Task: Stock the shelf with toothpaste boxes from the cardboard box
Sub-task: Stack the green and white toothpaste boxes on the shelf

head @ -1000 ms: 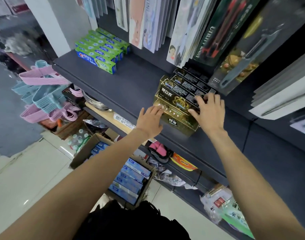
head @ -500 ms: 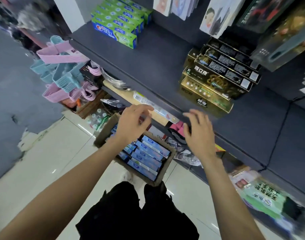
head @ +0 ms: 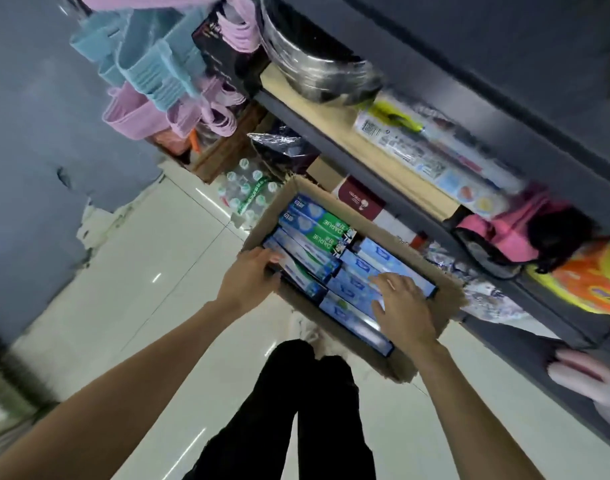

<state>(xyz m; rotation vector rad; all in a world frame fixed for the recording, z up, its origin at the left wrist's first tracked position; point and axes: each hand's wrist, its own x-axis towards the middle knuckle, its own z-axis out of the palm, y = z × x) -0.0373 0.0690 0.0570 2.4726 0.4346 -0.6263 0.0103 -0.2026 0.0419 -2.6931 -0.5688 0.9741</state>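
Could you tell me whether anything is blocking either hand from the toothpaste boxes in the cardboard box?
Nothing visible does. The cardboard box is open-topped, and both hands are already on the toothpaste boxes: the left hand at the near-left end of the row, the right hand flat on the light-blue ones.

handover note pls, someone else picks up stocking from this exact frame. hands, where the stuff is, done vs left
Left hand: fingers curled over the ends of the toothpaste boxes at the left of the cardboard box, gripping them; nothing lifted yet.
Right hand: fingers spread, resting on the light blue boxes on the right side; no clear grip.
Cardboard box sits on the floor beside the lower shelves, near full: blue boxes, plus two blue-and-green ones at the far end.
Done: nothing out of the box in this view; the target shelf is out of frame.
Left: lift a handful, place on the shelf, repeat until the box is empty.
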